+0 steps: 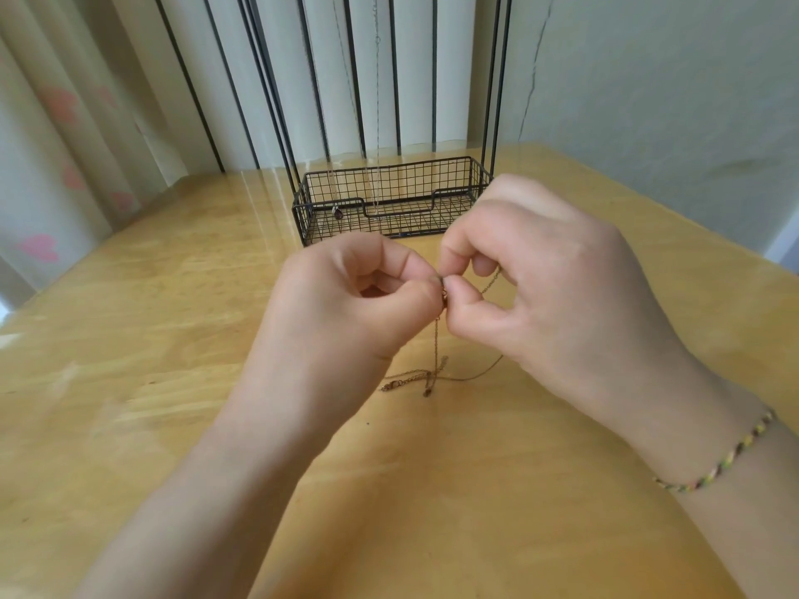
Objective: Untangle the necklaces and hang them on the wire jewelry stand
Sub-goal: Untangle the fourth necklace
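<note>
Nearest the camera are the two bare forearms, rising from the bottom edge over the yellow wooden table (129,339). The left hand (346,304) is curled, its thumb and forefinger pinching a thin bronze-coloured necklace (436,343) at a small dark knot or bead. The right hand (540,287) meets it fingertip to fingertip and pinches the same spot from the other side, so both hands grip the chain at one point. A woven bracelet (726,456) circles the right wrist.

From that shared pinch the chain drops almost straight down to the table. Its loose ends lie crossed there, just below and between the hands, with a clasp (391,386) pointing left. A second strand loops out from under the right fingers and curves down to the same crossing. The tangle seems to sit at the pinch, though it is too small to tell.

The wire stand (389,201) is straight ahead beyond the hands, its basket just behind the knuckles and its uprights running out of view at the top. The right hand looks slightly nearer to it. Two fine chains (377,123) already hang on it, one with a dark pendant (338,214).
</note>
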### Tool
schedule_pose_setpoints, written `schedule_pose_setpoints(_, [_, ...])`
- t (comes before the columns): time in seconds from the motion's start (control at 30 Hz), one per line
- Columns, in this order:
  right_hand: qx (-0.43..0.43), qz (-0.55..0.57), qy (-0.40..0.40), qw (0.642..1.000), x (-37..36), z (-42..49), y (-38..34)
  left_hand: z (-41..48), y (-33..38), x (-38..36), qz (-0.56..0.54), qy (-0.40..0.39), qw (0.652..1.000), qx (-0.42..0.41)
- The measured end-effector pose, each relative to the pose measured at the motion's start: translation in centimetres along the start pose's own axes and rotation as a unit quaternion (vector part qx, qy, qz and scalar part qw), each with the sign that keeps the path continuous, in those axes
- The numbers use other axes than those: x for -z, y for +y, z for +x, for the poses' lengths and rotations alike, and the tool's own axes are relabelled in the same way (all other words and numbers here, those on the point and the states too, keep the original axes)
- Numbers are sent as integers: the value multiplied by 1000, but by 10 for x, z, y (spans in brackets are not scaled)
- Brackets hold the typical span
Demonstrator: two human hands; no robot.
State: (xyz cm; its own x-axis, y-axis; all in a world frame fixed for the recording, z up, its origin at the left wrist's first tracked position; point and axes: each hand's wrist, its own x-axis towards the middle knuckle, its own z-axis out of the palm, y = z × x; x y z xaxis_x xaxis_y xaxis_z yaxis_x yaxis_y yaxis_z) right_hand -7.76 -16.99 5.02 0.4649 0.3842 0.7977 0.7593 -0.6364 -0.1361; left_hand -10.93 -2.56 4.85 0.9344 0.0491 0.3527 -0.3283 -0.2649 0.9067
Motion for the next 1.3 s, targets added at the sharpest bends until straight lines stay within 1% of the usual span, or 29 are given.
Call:
schedule_pose_setpoints(0.1, [3, 1, 6, 1000, 1, 0, 1, 0, -2, 1, -29, -19, 999, 18])
schedule_pose_setpoints(0.2, [1, 8, 23, 1000, 0, 0, 0, 0, -2, 2, -50, -39, 998, 19])
schedule_pose_setpoints(0.33, [-22, 54, 39, 998, -2, 0, -2, 0, -1, 3, -79, -64, 994, 25])
schedule_pose_setpoints(0.57, [-45, 71, 54, 995, -5, -1, -4, 0, 1, 0, -62, -43, 997, -5])
schedule_pose_setpoints(0.7, [-37, 62, 63, 995, -5, -2, -7, 0, 1, 2, -76, -44, 996, 5])
schedule_pose_setpoints(0.83, [-18, 29, 64, 997, -5, -2, -8, -1, 1, 1, -63, -19, 998, 5])
schedule_pose_setpoints(1.1, [-7, 4, 66, 998, -5, -2, -11, -1, 4, 0, -57, -2, 998, 10])
schedule_pose_setpoints(1.23, [12, -48, 80, 996, -7, -1, -9, 0, 2, 0, -47, 2, 999, 14])
schedule_pose_setpoints(1.3, [23, -56, 86, 994, -8, -1, -8, -1, 3, 0, -40, 1, 999, 18])
